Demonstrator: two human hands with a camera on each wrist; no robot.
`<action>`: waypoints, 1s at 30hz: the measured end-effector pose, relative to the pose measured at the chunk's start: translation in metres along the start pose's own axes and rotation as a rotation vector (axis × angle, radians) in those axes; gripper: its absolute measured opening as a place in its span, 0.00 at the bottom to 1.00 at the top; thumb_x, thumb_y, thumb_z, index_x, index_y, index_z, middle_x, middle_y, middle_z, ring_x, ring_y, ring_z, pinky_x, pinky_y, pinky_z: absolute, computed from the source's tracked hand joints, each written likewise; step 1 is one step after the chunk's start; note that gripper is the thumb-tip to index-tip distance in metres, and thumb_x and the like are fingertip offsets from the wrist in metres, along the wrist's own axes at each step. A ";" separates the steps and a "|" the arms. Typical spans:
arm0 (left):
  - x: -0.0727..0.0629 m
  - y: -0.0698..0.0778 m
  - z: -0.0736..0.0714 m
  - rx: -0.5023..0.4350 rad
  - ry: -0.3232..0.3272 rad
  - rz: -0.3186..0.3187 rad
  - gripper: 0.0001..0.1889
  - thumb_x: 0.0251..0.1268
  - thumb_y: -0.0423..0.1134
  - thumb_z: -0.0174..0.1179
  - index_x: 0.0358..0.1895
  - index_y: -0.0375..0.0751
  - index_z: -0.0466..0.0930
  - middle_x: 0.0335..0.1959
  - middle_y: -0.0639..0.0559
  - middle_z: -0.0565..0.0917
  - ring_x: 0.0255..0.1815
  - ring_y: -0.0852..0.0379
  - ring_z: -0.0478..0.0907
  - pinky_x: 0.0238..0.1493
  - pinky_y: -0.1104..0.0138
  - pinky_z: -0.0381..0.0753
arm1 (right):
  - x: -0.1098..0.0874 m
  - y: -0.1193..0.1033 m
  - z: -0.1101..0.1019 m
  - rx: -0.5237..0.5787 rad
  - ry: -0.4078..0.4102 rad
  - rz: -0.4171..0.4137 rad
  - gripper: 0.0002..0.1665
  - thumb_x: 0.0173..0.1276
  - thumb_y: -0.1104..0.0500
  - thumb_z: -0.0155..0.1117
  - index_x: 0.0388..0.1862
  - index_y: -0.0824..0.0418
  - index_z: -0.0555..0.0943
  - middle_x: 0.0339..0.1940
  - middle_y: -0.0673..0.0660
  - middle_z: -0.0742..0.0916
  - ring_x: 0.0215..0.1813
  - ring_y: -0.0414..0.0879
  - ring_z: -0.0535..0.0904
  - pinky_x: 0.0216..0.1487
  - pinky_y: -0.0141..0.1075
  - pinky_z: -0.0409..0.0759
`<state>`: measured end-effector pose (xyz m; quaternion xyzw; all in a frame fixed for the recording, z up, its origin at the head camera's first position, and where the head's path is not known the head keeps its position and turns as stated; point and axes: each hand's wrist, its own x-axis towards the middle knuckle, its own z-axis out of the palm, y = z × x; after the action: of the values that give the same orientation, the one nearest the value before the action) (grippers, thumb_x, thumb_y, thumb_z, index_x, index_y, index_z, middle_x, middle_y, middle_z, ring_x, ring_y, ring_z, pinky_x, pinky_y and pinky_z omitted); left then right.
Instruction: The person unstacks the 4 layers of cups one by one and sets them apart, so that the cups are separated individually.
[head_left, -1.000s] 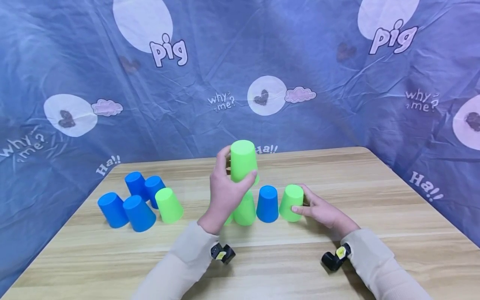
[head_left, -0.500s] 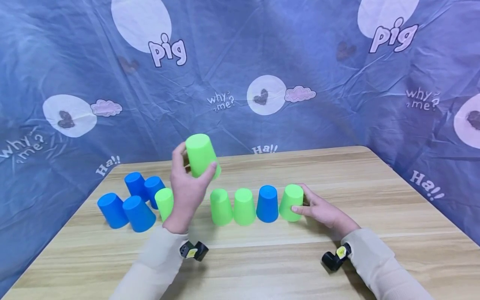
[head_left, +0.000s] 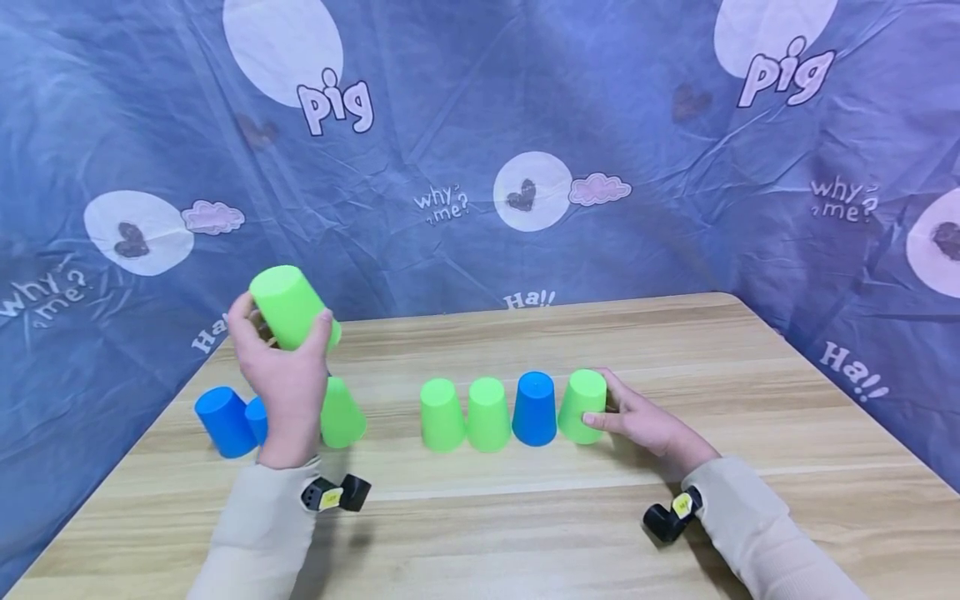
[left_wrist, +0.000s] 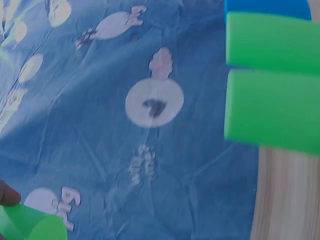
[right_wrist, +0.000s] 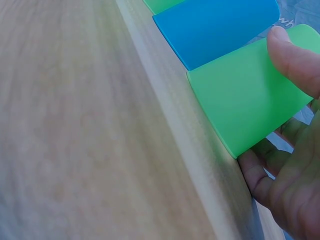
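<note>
One green cup (head_left: 291,307) in left hand (head_left: 281,379), above blue cups (head_left: 225,419)

Wooden table (head_left: 525,533) with pale plank grain, backed and flanked by a wrinkled blue cloth backdrop (head_left: 465,108) printed with white circles, dark hearts, pink clouds and the words "pig", "why me?" and "Ha!!". Mid-table, upside down in a row: two green cups (head_left: 465,414) just beside each other, then a blue cup (head_left: 535,407) to their right. At the left, another inverted green cup (head_left: 343,412) stands near two partly hidden blue cups (head_left: 223,421).
</note>
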<state>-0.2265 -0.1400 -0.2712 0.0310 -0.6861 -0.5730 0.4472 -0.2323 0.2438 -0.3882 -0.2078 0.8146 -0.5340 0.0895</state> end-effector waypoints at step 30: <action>0.055 -0.056 -0.106 0.153 0.417 -0.193 0.32 0.55 0.28 0.61 0.61 0.54 0.61 0.60 0.59 0.64 0.60 0.67 0.59 0.59 0.77 0.59 | 0.000 0.001 0.000 0.002 0.003 0.006 0.37 0.65 0.57 0.59 0.67 0.62 0.54 0.56 0.64 0.73 0.65 0.62 0.60 0.64 0.67 0.47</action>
<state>-0.2173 -0.2701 -0.2906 0.2479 -0.6142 -0.5406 0.5188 -0.2330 0.2444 -0.3890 -0.2044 0.8149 -0.5348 0.0902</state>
